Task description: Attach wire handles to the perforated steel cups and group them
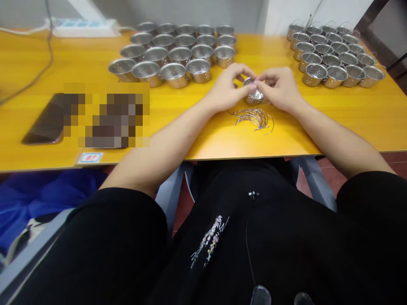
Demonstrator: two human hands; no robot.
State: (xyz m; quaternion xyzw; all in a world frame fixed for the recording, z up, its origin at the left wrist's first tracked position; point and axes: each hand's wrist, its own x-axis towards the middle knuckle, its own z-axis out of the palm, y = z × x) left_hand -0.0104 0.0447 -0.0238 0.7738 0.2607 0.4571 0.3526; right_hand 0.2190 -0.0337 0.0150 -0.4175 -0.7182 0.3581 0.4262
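Observation:
A small perforated metal cup (253,99) is between my two hands at the middle of the table. My left hand (229,88) grips it from the left, thumb and fingers closed at its rim. From the right, my right hand (282,88) pinches at the same rim, with the thumb tips almost meeting. Whether a wire is between the fingertips is too small to tell. Just in front of the cup lies a loose bunch of thin curved metal wires (254,118).
Rows of perforated cups (178,76) without visible handles stand at the back left. At the back right are more cups (336,76), several with wire handles. A dark phone (47,120) lies left, beside a blurred-out object (111,123). A power strip (84,28) sits behind.

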